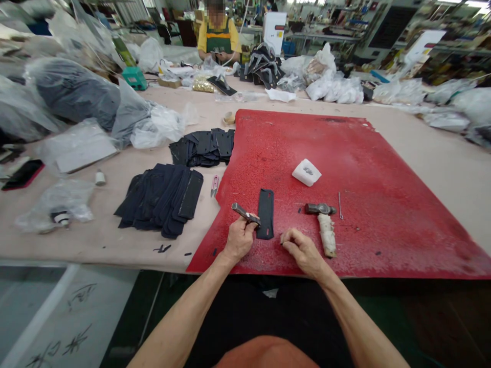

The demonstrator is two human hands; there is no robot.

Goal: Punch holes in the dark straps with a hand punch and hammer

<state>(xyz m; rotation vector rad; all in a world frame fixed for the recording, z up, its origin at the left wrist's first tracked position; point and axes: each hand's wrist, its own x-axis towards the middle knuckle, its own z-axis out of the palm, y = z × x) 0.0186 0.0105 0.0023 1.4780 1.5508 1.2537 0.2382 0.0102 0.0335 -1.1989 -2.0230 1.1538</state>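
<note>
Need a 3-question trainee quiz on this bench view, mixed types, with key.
1. Which hand holds the metal tool?
2. True or false: a hand grips the hammer.
3. Which lies just right of the hammer's head?
a) snips
b) thin rod
c) white block

Key
1. The left hand.
2. False: it lies on the red mat, to the right of the right hand.
3. b
</note>
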